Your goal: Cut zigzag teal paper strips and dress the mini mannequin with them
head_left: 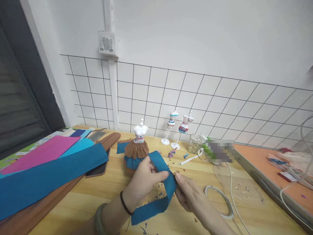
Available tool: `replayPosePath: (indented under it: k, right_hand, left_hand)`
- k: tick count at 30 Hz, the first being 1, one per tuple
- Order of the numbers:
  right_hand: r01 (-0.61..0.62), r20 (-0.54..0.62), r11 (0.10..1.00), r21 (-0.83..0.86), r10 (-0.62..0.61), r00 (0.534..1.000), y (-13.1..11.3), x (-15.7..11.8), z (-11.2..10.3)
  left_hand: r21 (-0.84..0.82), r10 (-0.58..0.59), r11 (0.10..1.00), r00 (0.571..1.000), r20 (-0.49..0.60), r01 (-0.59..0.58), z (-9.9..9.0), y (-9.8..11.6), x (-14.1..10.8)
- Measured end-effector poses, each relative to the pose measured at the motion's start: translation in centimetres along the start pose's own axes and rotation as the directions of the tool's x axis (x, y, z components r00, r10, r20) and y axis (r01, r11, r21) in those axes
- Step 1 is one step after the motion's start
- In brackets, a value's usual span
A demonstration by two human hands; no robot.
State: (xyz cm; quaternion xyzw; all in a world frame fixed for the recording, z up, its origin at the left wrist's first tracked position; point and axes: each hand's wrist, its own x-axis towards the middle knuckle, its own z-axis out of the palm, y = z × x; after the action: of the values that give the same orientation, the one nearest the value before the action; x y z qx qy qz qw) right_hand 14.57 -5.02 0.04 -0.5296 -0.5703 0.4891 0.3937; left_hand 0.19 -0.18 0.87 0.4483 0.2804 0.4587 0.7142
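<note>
The left hand (144, 175), extended obliquely over the worktop (114, 176), pinches the looped blue strip (169, 189) between thumb and fingers, well in from the far edge, while the right hand (190, 191), angled inward, pinches the strip's right bend, fingers curled beneath.

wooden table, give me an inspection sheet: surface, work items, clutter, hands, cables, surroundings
Surface: wooden table, strewn with scraps.
Work items: blue strip, one edge zigzag; small torso in brown ruffle over blue.
Clutter: white ring, perhaps tape; glass jar; blue sheet overlapping a dark phone-like item.
Hands: left hand pinches the strip; right hand is at its edge, grip unclear.
Cables: white cable crosses the table near the ring.
Surroundings: black wire grid along a white wall; switch box above.
</note>
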Motion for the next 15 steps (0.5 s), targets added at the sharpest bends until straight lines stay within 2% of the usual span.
replayPosePath:
  k: [8, 12, 15]
  right_hand:
    - [-0.065, 0.091, 0.998, 0.001, 0.064, 0.994, 0.1, -0.2, -0.3]
    - [-0.113, 0.095, 0.993, 0.020, 0.111, 0.989, 0.1, -0.3, -0.2]
    - [-0.082, 0.093, 0.997, 0.014, 0.081, 0.992, -0.2, -0.4, -0.1]
  left_hand:
    - [0.165, -0.079, 0.984, 0.992, 0.094, 0.063, -0.5, 1.2, -0.3]
    - [0.155, -0.072, 0.987, 0.987, 0.146, 0.049, -0.6, 1.5, -0.2]
    - [0.147, -0.069, 0.988, 0.983, 0.168, 0.045, -0.6, 1.4, -0.3]
